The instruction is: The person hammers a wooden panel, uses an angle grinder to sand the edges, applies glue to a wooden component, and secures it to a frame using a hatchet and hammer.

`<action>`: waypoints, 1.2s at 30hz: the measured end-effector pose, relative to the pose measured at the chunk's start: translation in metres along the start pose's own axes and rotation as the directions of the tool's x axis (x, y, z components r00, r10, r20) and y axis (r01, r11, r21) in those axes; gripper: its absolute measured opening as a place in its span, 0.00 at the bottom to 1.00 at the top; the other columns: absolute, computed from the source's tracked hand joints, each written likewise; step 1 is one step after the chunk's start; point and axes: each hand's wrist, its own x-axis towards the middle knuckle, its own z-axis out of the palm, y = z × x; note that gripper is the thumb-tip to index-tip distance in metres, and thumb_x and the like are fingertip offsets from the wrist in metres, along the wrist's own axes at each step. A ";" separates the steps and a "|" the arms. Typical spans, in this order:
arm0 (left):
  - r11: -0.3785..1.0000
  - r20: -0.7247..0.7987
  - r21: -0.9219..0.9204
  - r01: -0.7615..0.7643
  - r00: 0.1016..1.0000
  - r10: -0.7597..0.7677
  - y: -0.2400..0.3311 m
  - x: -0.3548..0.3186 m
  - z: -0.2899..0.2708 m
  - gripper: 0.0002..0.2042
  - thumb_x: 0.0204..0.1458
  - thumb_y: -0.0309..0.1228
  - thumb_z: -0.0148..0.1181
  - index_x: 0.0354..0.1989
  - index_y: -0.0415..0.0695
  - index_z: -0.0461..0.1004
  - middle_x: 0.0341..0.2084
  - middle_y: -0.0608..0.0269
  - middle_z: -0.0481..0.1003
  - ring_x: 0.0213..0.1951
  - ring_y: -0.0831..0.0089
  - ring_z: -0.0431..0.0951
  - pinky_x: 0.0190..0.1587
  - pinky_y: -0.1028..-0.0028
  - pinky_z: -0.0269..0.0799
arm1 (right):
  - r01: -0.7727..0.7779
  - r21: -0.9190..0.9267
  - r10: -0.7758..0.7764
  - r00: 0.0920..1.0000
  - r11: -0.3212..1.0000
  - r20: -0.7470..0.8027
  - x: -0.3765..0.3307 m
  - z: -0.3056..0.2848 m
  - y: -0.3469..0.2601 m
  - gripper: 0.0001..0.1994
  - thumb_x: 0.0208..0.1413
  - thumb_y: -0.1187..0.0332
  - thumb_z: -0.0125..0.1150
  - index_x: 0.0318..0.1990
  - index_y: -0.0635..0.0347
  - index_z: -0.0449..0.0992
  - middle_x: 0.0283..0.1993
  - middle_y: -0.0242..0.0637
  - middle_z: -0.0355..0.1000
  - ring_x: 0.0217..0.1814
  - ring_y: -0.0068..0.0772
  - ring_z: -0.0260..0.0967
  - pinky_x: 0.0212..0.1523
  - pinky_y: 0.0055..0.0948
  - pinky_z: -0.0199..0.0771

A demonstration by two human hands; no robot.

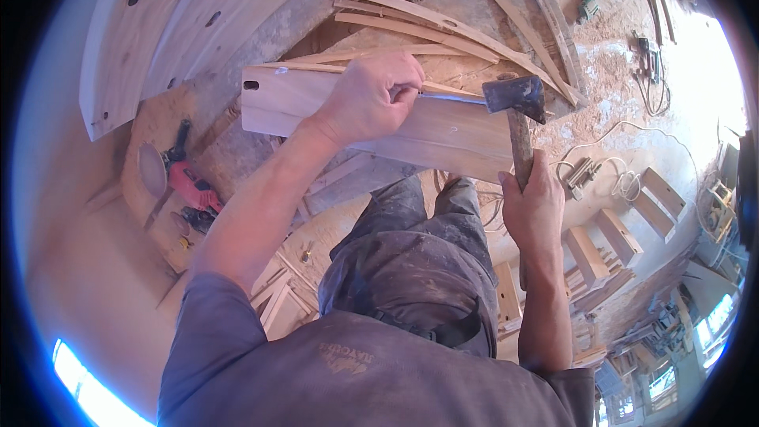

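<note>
My left hand (375, 95) is closed above a pale wooden board (292, 103). A thin shiny metal rod (455, 97) sticks out from its fingers toward the right; its exact kind is hard to tell. My right hand (536, 198) is wrapped round the wooden handle of a hammer (514, 97). The hammer's dark, flared metal head is level with the rod's right end, and whether they touch I cannot tell. The board lies across in front of me, with a dark oval slot near its left end.
Long wooden strips (427, 20) lie beyond the board. Large slotted panels (158, 24) lean at the far left. A red power tool (194, 186) is at left. To the right are a green power tool (587, 1), cables and several wooden blocks (619, 236) on the dusty floor.
</note>
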 end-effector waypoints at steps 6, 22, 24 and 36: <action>0.991 0.028 0.068 -0.113 0.993 0.111 -0.007 0.004 0.006 0.05 0.45 0.15 0.62 0.23 0.38 0.74 0.30 0.61 0.81 0.34 0.65 0.78 0.37 0.69 0.74 | 0.015 0.030 -0.015 1.000 0.999 0.007 -0.001 -0.004 -0.002 0.17 0.58 0.71 0.65 0.49 0.65 0.66 0.32 0.63 0.77 0.38 0.72 0.75 0.38 0.60 0.72; 0.986 0.064 -0.077 0.145 0.988 -0.140 0.000 0.017 -0.020 0.08 0.48 0.16 0.66 0.22 0.38 0.74 0.29 0.63 0.81 0.31 0.76 0.76 0.32 0.73 0.71 | -0.155 0.183 0.147 0.988 0.971 0.054 0.006 -0.009 -0.014 0.16 0.57 0.69 0.68 0.46 0.66 0.69 0.33 0.59 0.77 0.38 0.67 0.76 0.39 0.53 0.72; 0.979 0.071 -0.143 0.148 0.988 -0.139 -0.001 0.016 -0.021 0.08 0.48 0.15 0.66 0.22 0.38 0.74 0.29 0.63 0.82 0.31 0.76 0.77 0.32 0.73 0.71 | -0.185 0.230 0.176 0.983 0.955 0.060 0.006 -0.010 -0.016 0.15 0.56 0.69 0.68 0.45 0.66 0.70 0.31 0.57 0.76 0.37 0.63 0.76 0.39 0.50 0.73; 0.995 0.014 0.036 0.097 0.995 -0.098 -0.011 0.000 -0.001 0.10 0.45 0.16 0.67 0.21 0.39 0.71 0.28 0.62 0.81 0.31 0.68 0.79 0.34 0.70 0.73 | -0.210 0.207 0.194 0.977 0.956 0.094 -0.004 -0.010 -0.018 0.15 0.56 0.69 0.68 0.44 0.66 0.70 0.27 0.54 0.73 0.30 0.57 0.72 0.36 0.47 0.71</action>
